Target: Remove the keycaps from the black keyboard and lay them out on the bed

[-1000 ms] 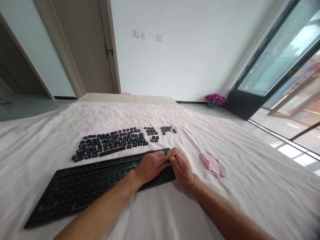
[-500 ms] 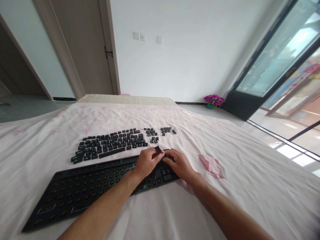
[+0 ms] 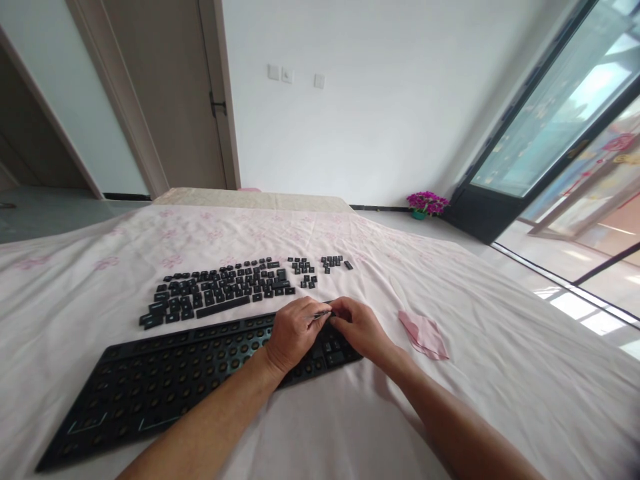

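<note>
My left hand (image 3: 296, 333) is closed over the right part of a black keyboard (image 3: 200, 363), most of whose keycaps are off. In its pinch is a thin wire tool (image 3: 318, 315) that looks like a keycap puller; its black handle is hidden now. My right hand (image 3: 356, 327) pinches at the tool's tip, thumb against forefinger. Whatever sits between those fingertips is too small to make out. Beneath my hands, a few keycaps (image 3: 334, 347) remain on the number pad.
Loose black keycaps (image 3: 225, 283) lie in rows beyond the keyboard, with smaller groups (image 3: 303, 265) to their right. A folded pink cloth (image 3: 424, 335) rests right of my right hand. All of this is on a pale, wrinkled bedsheet (image 3: 480, 373).
The wire tool has turned in my left hand: its black end stood up and its wires pointed away, and now only thin metal shows between my hands. Both hands stay close together.
</note>
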Motion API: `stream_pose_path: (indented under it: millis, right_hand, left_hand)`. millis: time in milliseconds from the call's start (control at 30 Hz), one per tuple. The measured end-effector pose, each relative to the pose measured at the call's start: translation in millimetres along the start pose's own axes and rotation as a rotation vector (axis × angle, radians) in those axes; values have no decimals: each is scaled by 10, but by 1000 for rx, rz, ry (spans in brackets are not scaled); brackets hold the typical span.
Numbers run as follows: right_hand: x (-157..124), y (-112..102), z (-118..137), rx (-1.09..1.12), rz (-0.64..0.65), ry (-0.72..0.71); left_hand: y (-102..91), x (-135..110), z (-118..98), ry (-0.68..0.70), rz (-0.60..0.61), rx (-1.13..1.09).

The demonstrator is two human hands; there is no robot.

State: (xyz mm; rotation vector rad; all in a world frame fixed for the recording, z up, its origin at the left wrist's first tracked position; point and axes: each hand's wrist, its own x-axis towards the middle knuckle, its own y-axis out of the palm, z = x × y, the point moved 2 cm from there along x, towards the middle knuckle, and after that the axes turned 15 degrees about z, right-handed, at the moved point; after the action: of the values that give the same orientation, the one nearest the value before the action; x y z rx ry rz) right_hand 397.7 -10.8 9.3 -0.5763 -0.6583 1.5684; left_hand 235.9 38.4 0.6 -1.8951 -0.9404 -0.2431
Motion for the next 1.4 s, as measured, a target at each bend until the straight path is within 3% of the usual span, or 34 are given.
stream_pose_path:
  millis: [167, 400, 733, 1100, 1400]
  right_hand:
    - [14, -23, 13, -65, -23, -40]
    - [8, -111, -59, -102, -46, 52]
    - [669, -526, -797, 343, -136, 143]
    - [1074, -414, -1107, 198, -221, 163]
    - [1112, -467, -1070, 126, -262, 217]
  left_hand:
    - [8, 1, 21, -11, -39, -22]
    - [-11, 15, 72, -70, -147, -49]
    - [-44, 50, 103, -172, -186, -55]
    - [-34, 52, 191, -237, -154, -86]
    - [-41, 62, 174, -234, -152, -78]
